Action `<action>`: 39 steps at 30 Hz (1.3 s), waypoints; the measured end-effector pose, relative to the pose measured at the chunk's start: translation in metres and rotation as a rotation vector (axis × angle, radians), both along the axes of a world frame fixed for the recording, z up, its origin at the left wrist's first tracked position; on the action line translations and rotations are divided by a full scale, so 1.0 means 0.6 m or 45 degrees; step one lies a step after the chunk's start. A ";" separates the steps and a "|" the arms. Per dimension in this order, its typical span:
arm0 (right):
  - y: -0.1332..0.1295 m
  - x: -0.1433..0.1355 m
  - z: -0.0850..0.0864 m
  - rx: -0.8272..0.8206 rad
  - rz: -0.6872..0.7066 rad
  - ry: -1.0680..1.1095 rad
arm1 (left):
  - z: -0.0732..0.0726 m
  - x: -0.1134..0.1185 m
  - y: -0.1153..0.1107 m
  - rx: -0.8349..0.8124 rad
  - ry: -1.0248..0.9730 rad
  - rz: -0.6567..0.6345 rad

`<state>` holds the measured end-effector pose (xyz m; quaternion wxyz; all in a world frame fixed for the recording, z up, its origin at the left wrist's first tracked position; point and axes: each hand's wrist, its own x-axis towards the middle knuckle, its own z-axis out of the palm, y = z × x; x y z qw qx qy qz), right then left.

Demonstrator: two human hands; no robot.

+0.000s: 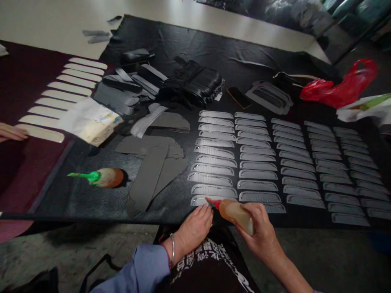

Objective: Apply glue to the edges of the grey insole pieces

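My right hand (259,232) grips a translucent amber glue bottle (235,213) with a red nozzle, its tip touching the nearest grey strip piece (201,200) at the table's front edge. My left hand (194,230), wearing a silver bangle, rests fingertips-down on that same strip and holds nothing. Several columns of grey strip pieces (259,162) lie in rows on the black cloth (183,44).
A second glue bottle with a green nozzle (100,177) lies at left. Stacks of grey cut pieces (152,167) and a black bundle (192,83) sit behind. Cream strips (64,97) lie on a maroon cloth, where another person's hand (10,132) rests. A red bag (339,87) is at right.
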<state>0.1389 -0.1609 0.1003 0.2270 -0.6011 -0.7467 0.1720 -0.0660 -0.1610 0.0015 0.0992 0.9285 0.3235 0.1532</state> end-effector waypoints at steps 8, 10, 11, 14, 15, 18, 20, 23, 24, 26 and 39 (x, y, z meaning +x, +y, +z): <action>0.007 -0.020 -0.006 -0.025 0.034 0.046 | -0.001 0.002 0.003 -0.015 -0.022 -0.015; 0.007 -0.016 -0.005 -0.024 0.027 0.037 | 0.002 0.003 0.005 -0.022 -0.010 -0.028; 0.007 -0.013 -0.005 -0.023 0.022 0.028 | 0.005 0.003 0.006 -0.029 0.003 -0.034; 0.002 -0.002 -0.003 -0.016 -0.002 0.001 | 0.018 0.008 0.014 -0.122 0.087 -0.037; 0.001 0.001 -0.002 -0.014 -0.011 -0.005 | 0.023 0.010 0.017 -0.168 0.124 -0.031; -0.005 0.009 -0.001 -0.014 -0.048 -0.019 | 0.038 0.016 0.025 -0.268 0.207 -0.012; -0.008 0.013 -0.001 -0.013 -0.070 -0.033 | 0.043 0.019 0.028 -0.301 0.225 0.002; -0.013 0.020 -0.001 -0.001 -0.100 -0.051 | 0.043 0.023 0.029 -0.324 0.219 0.030; -0.014 0.022 0.000 0.003 -0.111 -0.056 | 0.042 0.025 0.029 -0.322 0.215 0.034; -0.017 0.027 0.001 0.010 -0.136 -0.062 | 0.040 0.028 0.029 -0.310 0.213 0.041; -0.033 0.057 0.012 0.026 -0.218 -0.092 | 0.028 0.043 0.029 -0.221 0.214 0.005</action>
